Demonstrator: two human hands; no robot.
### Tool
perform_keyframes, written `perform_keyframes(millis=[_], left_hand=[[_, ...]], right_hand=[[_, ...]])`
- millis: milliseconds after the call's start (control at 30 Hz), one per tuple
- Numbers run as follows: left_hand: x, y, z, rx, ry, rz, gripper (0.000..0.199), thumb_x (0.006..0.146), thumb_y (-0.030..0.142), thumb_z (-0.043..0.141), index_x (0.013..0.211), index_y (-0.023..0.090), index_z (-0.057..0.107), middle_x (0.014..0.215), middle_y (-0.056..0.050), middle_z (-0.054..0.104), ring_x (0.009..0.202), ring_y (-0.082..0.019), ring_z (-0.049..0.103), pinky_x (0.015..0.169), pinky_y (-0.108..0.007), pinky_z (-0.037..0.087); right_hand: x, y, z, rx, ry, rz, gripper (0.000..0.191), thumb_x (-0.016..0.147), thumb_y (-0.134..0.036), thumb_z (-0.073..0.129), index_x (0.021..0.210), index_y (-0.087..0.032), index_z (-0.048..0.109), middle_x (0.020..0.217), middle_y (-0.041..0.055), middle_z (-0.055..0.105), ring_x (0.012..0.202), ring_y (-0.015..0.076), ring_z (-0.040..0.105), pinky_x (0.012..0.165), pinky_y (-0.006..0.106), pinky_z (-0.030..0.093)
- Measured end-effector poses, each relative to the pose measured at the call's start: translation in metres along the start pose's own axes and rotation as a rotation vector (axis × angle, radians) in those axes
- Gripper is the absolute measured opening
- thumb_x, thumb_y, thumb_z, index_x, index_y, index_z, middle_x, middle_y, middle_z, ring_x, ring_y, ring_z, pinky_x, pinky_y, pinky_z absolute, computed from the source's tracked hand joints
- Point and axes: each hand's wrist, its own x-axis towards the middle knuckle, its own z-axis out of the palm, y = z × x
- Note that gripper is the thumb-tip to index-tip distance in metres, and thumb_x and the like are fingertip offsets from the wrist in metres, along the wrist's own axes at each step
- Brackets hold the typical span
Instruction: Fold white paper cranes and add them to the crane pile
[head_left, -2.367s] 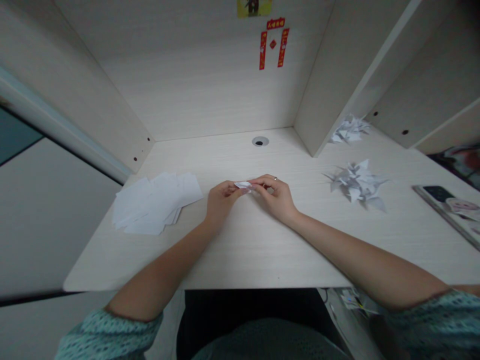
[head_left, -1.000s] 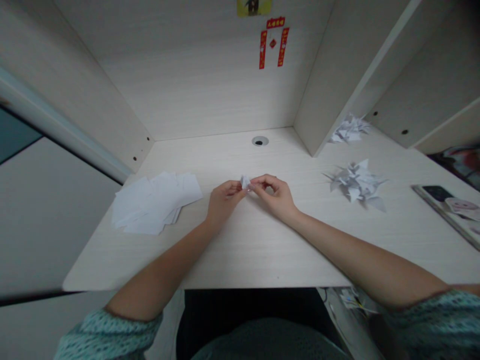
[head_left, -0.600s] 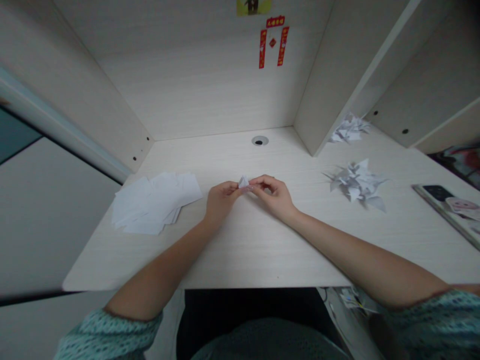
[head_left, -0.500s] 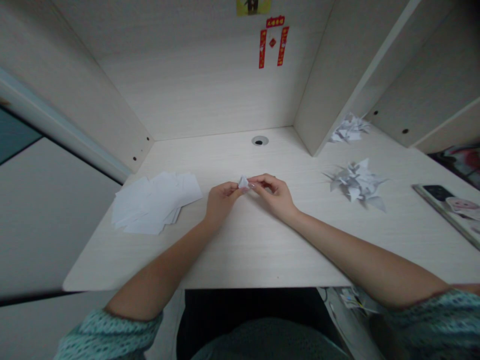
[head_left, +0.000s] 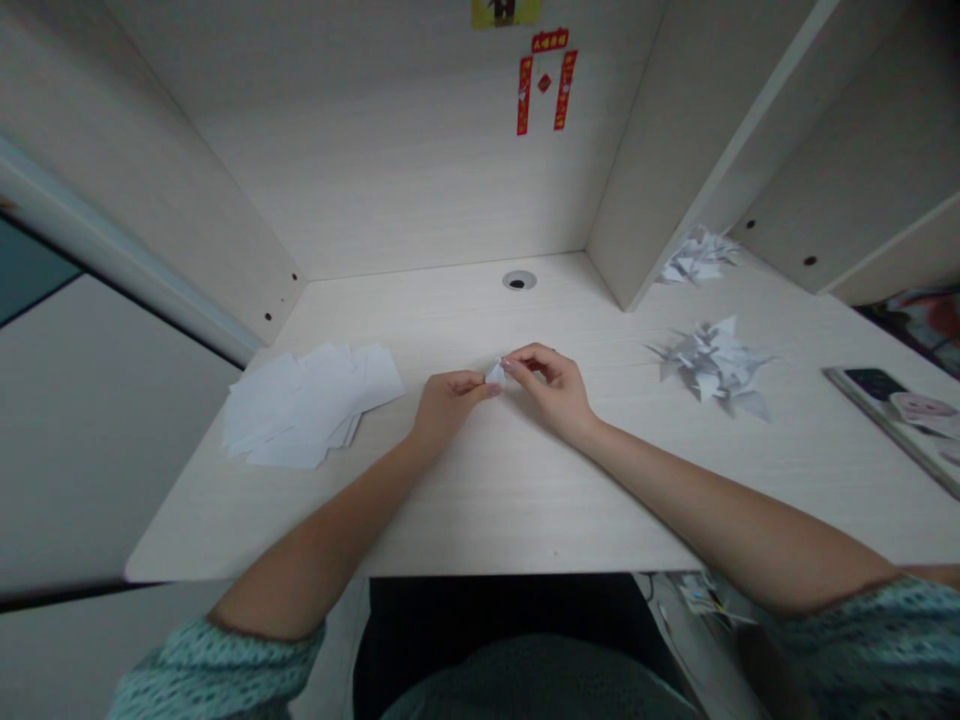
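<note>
Above the middle of the desk, a small folded piece of white paper [head_left: 494, 374] is pinched between my two hands. My left hand [head_left: 451, 402] grips its lower left side between thumb and fingers. At its upper right tip, the thumb and forefinger of my right hand [head_left: 551, 385] close on the paper. Fingers cover part of it, so its full shape is hidden. Left of my hands lies a spread stack of white paper sheets [head_left: 307, 405]. To the right sits a pile of folded paper pieces [head_left: 716, 362] with pointed tips.
A second pile of folded paper [head_left: 701, 256] lies behind the upright divider panel [head_left: 637, 200]. At the right edge rests a phone [head_left: 900, 415]. A round cable hole [head_left: 519, 281] is set near the back of the desk [head_left: 480, 500]. Red decorations [head_left: 544, 83] hang on the back panel.
The folded paper has shifted slightly right and tilted. My left hand moved a little right with it, and my right fingers now pinch its upper tip.
</note>
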Motion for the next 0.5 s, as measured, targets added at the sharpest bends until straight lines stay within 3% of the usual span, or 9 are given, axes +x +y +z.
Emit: perform_keyframes(millis=[167,500], left_hand=[[0.0001,0.0017,-0.0002,-0.089,-0.043,-0.027,0.037,0.065,0.053,0.069,0.063,0.016,0.064,0.056,0.004,0.053,0.052,-0.009,0.045,0.051,-0.022,0.032],[0.0014,0.0048,-0.0002,-0.114,0.013,-0.012,0.03,0.067,0.046,0.07,0.069,0.016,0.069,0.063,0.001,0.064,0.061,-0.012,0.056,0.06,-0.023,0.04]], right_hand=[[-0.0007,-0.0018,-0.0001,0.009,0.02,-0.01,0.018,0.079,-0.039,0.064,0.078,-0.021,0.067,0.077,0.0031,0.065,0.072,0.0161,0.056,0.071,0.031,0.044],[-0.002,-0.0014,0.0,0.003,0.05,-0.008,0.023,0.081,-0.044,0.06,0.078,-0.021,0.062,0.075,0.0023,0.061,0.071,0.0157,0.053,0.071,0.031,0.043]])
